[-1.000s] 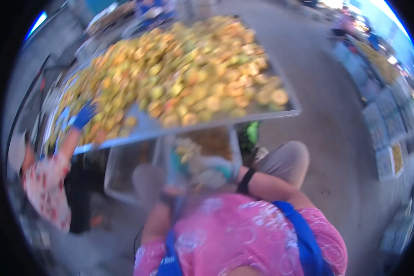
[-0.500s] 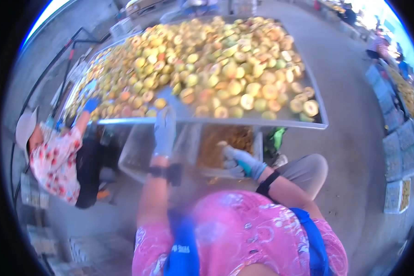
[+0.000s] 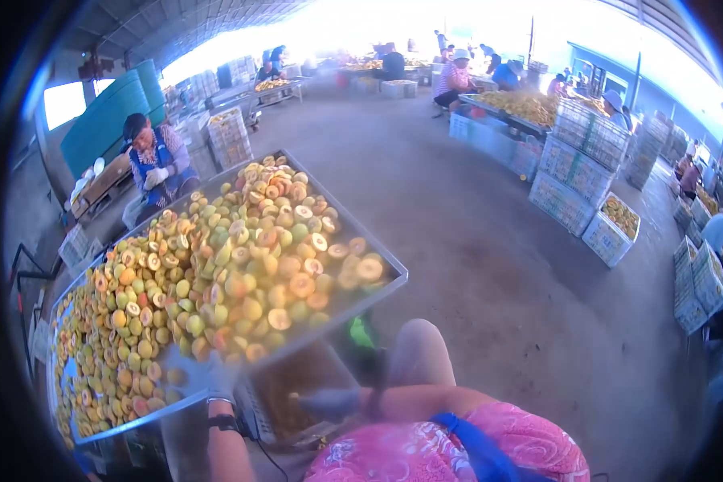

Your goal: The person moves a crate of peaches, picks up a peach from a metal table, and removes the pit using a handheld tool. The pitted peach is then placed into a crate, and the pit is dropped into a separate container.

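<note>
Halved yellow fruit (image 3: 249,257) covers the counter (image 3: 377,293). The gloved left hand (image 3: 210,376), blurred, is at its near edge; the right hand (image 3: 329,403), also blurred, is over a bin (image 3: 255,414). Beyond sits a person (image 3: 165,165) in blue; crates (image 3: 574,173) stand stacked farther right.

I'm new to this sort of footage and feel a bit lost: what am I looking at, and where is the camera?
There is no machine here, just a person's two hands. One camera, worn on the head, takes every picture, looking forward and down; that is why the wearer's pink shirt fills the bottom. The large tray bears a heap of fruit, many pieces cut open. The gloved left hand is at the tray's near edge, close to the fruit. The right hand is over the crate below. Both hands are blurred, so I can't tell what either holds.
</note>
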`<state>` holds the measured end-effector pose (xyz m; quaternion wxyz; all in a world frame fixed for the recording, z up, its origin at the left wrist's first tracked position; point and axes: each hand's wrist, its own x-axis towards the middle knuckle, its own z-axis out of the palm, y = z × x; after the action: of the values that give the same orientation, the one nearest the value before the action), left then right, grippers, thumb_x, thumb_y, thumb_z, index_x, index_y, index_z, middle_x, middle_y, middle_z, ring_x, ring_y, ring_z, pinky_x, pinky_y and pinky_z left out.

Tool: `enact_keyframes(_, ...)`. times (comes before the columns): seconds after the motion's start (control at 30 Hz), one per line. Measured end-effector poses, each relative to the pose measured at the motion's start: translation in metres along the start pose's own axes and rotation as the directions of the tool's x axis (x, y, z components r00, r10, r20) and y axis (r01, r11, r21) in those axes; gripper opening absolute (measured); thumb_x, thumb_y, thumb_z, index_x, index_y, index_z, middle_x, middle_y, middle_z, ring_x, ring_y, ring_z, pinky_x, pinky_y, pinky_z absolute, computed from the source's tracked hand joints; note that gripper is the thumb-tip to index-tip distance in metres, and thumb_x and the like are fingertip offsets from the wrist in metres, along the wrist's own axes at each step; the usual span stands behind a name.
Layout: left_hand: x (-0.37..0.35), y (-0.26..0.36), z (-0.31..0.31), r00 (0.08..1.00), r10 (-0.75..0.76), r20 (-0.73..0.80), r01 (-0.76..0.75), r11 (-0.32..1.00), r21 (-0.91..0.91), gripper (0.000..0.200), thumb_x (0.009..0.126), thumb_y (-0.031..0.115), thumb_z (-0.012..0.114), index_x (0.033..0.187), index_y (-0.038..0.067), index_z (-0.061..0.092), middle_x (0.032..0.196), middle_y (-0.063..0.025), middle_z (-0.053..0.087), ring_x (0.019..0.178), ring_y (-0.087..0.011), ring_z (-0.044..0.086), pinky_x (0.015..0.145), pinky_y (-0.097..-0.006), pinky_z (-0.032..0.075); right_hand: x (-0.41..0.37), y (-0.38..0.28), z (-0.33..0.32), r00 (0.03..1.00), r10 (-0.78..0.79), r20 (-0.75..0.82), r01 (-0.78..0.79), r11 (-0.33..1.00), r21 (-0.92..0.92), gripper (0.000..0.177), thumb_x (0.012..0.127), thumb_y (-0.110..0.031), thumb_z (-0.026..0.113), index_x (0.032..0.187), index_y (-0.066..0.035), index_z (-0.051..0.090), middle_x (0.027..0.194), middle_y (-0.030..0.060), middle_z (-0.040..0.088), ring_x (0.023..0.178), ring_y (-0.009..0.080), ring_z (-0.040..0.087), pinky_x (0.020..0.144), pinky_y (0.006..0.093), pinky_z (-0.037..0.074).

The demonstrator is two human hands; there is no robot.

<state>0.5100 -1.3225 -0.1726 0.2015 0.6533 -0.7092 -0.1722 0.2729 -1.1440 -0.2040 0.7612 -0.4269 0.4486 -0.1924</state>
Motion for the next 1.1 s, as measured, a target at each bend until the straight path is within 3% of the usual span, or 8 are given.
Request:
enact_keyframes(0.27, -0.019, 0.005, -0.003, 0.931, 0.277, -0.237, -0.289, 0.957, -0.018, 0.044, 0.073, 0.018, 0.073, 0.107, 0.000, 0.053, 0.103, -0.0173, 0.058, 0.095, -0.0338, 0.057, 0.088, -0.0373, 0.046, -0.008, -0.013, 0.008, 0.999, 0.031, -0.008, -0.030, 0.995, 0.100, 0.053, 0.089, -0.068, 0.045, 0.085, -0.015, 0.053, 0.062, -0.0017, 0.045, 0.041, 0.0097, 0.037, 0.035, 0.0269, 0.029)
enact_keyframes(0.4, -0.039, 0.007, 0.007, 0.929, 0.098, -0.356, -0.290, 0.791, -0.539, 0.050, 0.080, 0.013, 0.068, 0.124, -0.004, 0.052, 0.115, -0.0135, 0.058, 0.105, -0.0284, 0.055, 0.092, -0.0362, 0.045, 0.032, 0.012, 0.003, 0.964, -0.214, -0.160, 0.244, 0.949, 0.200, 0.046, 0.091, -0.061, 0.049, 0.103, -0.016, 0.050, 0.068, -0.0013, 0.048, 0.042, 0.0085, 0.041, 0.035, 0.0240, 0.032)
enact_keyframes(0.47, -0.087, 0.049, -0.005, 0.994, 0.085, -0.069, -0.097, 0.386, -0.917, 0.045, 0.079, 0.008, 0.067, 0.121, -0.001, 0.054, 0.111, -0.0108, 0.059, 0.097, -0.0214, 0.058, 0.085, -0.0308, 0.048, 0.045, 0.021, -0.001, 0.913, -0.369, -0.172, 0.404, 0.874, 0.270, 0.045, 0.092, -0.057, 0.052, 0.110, -0.016, 0.049, 0.071, -0.0011, 0.049, 0.043, 0.0082, 0.042, 0.036, 0.0234, 0.033)
enact_keyframes(0.67, -0.131, 0.053, 0.020, 0.940, 0.330, 0.082, -0.166, 0.657, -0.736, 0.039, 0.079, 0.011, 0.068, 0.115, 0.000, 0.059, 0.107, -0.0106, 0.061, 0.098, -0.0186, 0.058, 0.086, -0.0297, 0.048, 0.035, 0.000, 0.004, 0.809, -0.544, -0.223, 0.581, 0.798, 0.162, 0.062, 0.085, -0.041, 0.071, 0.132, -0.011, 0.045, 0.095, 0.0010, 0.057, 0.065, 0.0062, 0.053, 0.047, 0.0195, 0.039)
enact_keyframes(0.77, -0.126, 0.049, 0.007, 0.831, 0.556, -0.025, -0.493, 0.714, -0.497, 0.026, 0.085, 0.010, 0.070, 0.108, 0.002, 0.062, 0.101, -0.0047, 0.062, 0.092, -0.0118, 0.058, 0.080, -0.0256, 0.050, 0.008, -0.013, 0.015, 0.816, -0.548, -0.186, 0.578, 0.764, 0.286, 0.061, 0.083, -0.038, 0.074, 0.130, -0.009, 0.048, 0.093, 0.0006, 0.059, 0.066, 0.0059, 0.054, 0.048, 0.0191, 0.039)
enact_keyframes(0.9, -0.100, 0.033, -0.020, 0.899, 0.436, 0.036, -0.278, 0.634, -0.722, 0.017, 0.087, 0.009, 0.067, 0.103, 0.002, 0.064, 0.098, -0.0016, 0.062, 0.088, -0.0092, 0.058, 0.079, -0.0258, 0.049, 0.013, -0.017, 0.006, 0.818, -0.520, -0.244, 0.573, 0.769, 0.284, 0.053, 0.083, -0.038, 0.074, 0.122, -0.010, 0.051, 0.079, -0.0009, 0.059, 0.050, 0.0062, 0.050, 0.041, 0.0207, 0.036)
enact_keyframes(0.97, -0.077, 0.003, -0.038, 0.785, 0.553, -0.278, -0.594, 0.800, -0.084, 0.017, 0.092, 0.019, 0.061, 0.097, 0.003, 0.063, 0.091, -0.0089, 0.062, 0.080, -0.0203, 0.059, 0.074, -0.0326, 0.048, 0.008, -0.023, -0.008, 0.826, -0.508, -0.245, 0.563, 0.714, 0.417, 0.045, 0.084, -0.038, 0.073, 0.113, -0.011, 0.052, 0.073, -0.0008, 0.057, 0.042, 0.0068, 0.046, 0.036, 0.0208, 0.034)
enact_keyframes(1.1, -0.027, -0.070, -0.041, 0.948, 0.245, -0.202, -0.220, 0.966, 0.135, 0.033, 0.091, 0.029, 0.055, 0.102, -0.001, 0.062, 0.100, -0.0243, 0.062, 0.095, -0.0405, 0.059, 0.083, -0.0489, 0.046, -0.029, -0.042, -0.035, 0.804, -0.475, -0.357, 0.594, 0.658, 0.463, 0.041, 0.083, -0.034, 0.073, 0.108, -0.010, 0.052, 0.064, -0.0015, 0.053, 0.038, 0.0069, 0.045, 0.033, 0.0203, 0.033)
